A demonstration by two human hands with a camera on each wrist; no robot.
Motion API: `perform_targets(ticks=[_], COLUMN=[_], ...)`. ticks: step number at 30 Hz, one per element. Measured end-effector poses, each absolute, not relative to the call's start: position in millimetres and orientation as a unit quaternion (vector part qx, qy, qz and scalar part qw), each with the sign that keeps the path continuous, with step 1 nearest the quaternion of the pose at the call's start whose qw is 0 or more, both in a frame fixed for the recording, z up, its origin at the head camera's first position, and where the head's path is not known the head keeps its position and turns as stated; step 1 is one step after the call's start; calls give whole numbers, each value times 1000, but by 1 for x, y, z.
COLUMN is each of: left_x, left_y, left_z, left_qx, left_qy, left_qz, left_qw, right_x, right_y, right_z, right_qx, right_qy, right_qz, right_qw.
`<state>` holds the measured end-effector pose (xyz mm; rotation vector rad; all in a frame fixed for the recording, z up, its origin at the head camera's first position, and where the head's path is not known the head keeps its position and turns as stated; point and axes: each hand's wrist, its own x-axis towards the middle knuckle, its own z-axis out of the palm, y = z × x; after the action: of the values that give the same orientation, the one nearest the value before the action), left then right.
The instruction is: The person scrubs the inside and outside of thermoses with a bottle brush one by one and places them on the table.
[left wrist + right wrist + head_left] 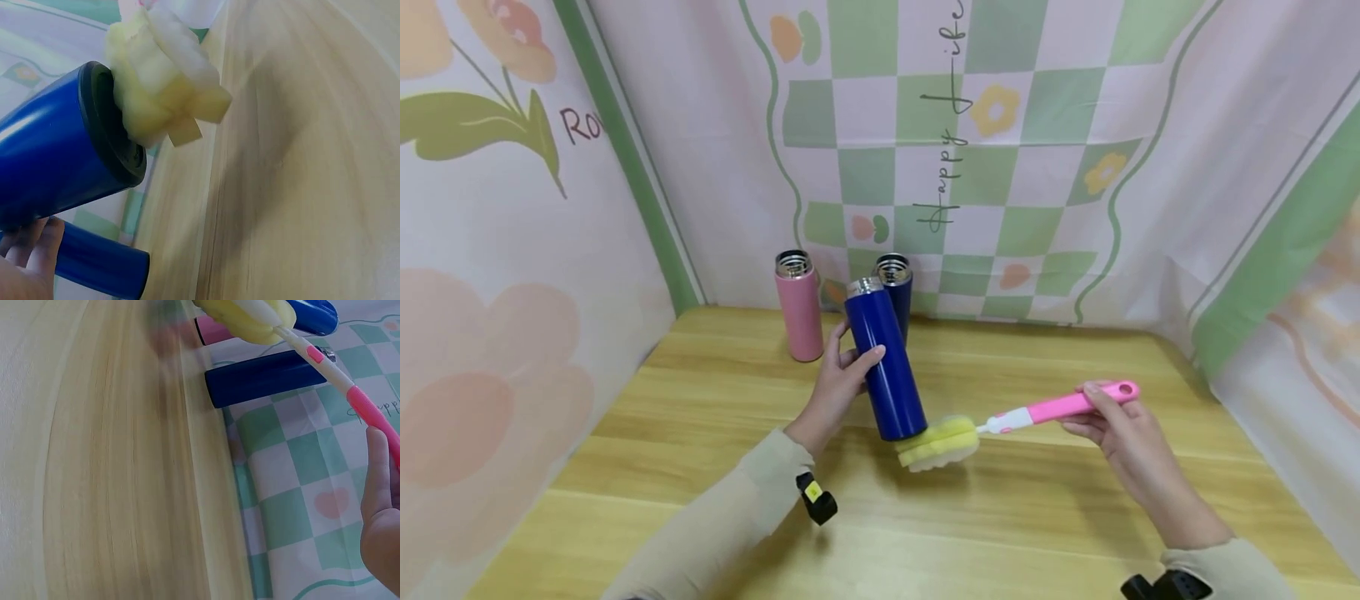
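My left hand (pixel 835 387) grips a blue thermos bottle (pixel 887 367), lifted and tilted, its metal mouth away from me and its dark base toward me. In my right hand (pixel 1131 437) is the pink handle of a bottle brush (pixel 1060 408). The brush's yellow and white sponge head (pixel 940 444) is by the bottle's base; the left wrist view shows the sponge (pixel 165 81) close to the base's rim, and whether they touch I cannot tell. In the right wrist view the thumb (pixel 377 465) lies along the pink handle.
Behind the held bottle stand a pink bottle (pixel 801 312) and a dark blue bottle (pixel 901 292), both without lids and upright on the wooden table (pixel 700 433). A checkered curtain (pixel 925 175) hangs at the table's back edge, with printed cloth (pixel 497 333) on the left.
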<state>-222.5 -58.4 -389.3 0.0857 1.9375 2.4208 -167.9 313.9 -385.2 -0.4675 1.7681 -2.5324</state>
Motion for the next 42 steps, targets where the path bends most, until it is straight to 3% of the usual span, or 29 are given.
perform_targets(ticks=[31,42], left_x=[-221,-222], left_y=[-52,-53], left_z=[-380,-380], left_qx=[35,51], left_qy=[609,607], left_qz=[793,793], left_qw=[-9,1], right_x=[-167,-174], right_y=[288,294], right_z=[-379,-379], right_qx=[-176,-162], right_qy=[570,577], right_qz=[-802,-800], right_qw=[28,7])
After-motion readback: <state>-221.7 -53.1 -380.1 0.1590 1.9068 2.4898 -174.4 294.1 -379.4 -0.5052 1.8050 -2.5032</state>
